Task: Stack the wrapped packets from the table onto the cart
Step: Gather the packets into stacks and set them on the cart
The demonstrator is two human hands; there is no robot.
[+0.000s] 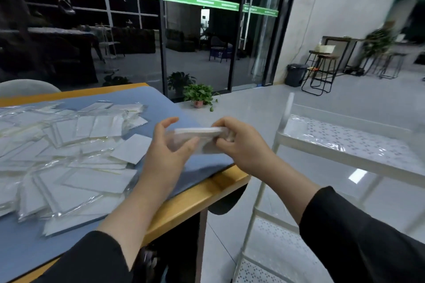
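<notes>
Several white packets in clear wrap (69, 156) lie in a loose heap on the blue mat of the table (195, 195). Above the table's right corner, both hands hold a small stack of wrapped packets (197, 132) edge-on. My left hand (167, 151) grips its left end with thumb below and fingers above. My right hand (239, 142) pinches its right end. The white cart (345, 156) stands to the right of the table. One clear wrapped packet (296, 124) lies on its perforated top shelf near the left corner.
A small potted plant (200, 96) sits on the floor beyond the table by the glass wall. A lower perforated cart shelf (276, 248) shows under my right arm. Stools (322, 76) and a dark bin (295, 74) stand far right.
</notes>
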